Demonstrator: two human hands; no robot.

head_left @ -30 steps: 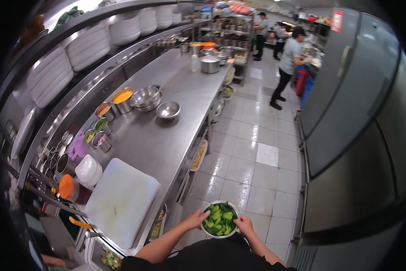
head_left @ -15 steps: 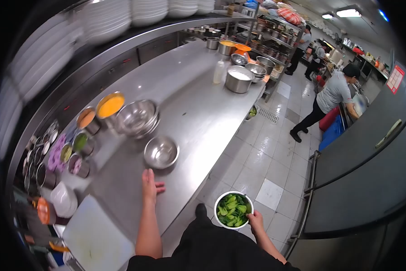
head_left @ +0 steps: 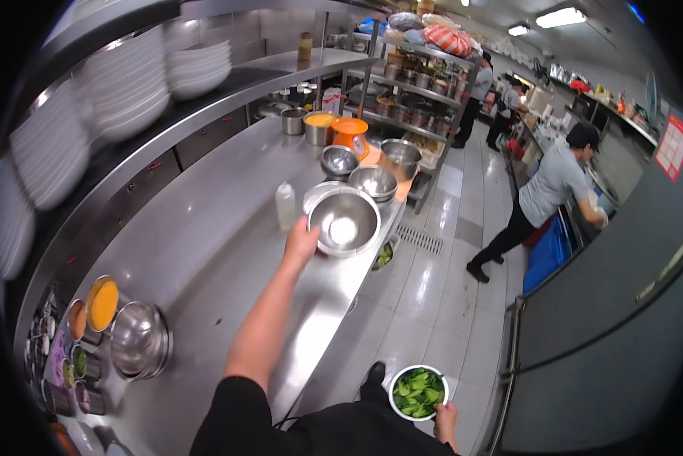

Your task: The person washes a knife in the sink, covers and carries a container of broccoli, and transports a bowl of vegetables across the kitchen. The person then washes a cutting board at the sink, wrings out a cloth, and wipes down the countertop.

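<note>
My left hand (head_left: pixel 302 242) grips the left rim of a shiny metal bowl (head_left: pixel 344 222), lifted over the far part of the steel counter and tilted so that its inside faces me. Behind the bowl a large pot is mostly hidden, and a clear squeeze bottle (head_left: pixel 285 205) stands just left of it. Low at my right side, my right hand (head_left: pixel 445 418) holds the rim of a white-edged bowl of green leafy vegetables (head_left: pixel 417 393), above the floor beside the counter.
Stacked metal bowls (head_left: pixel 139 340) and pots of sauce stand on the counter (head_left: pixel 205 281) at left. An orange-topped container (head_left: pixel 350 133) and more bowls sit at its far end. A co-worker (head_left: pixel 554 182) bends over a station beyond the grey fridge (head_left: pixel 584 349).
My left hand has taken hold of the metal bowl from the counter and carried it forward to the far end. The vegetable bowl stays in my right hand, and the view has moved forward.
</note>
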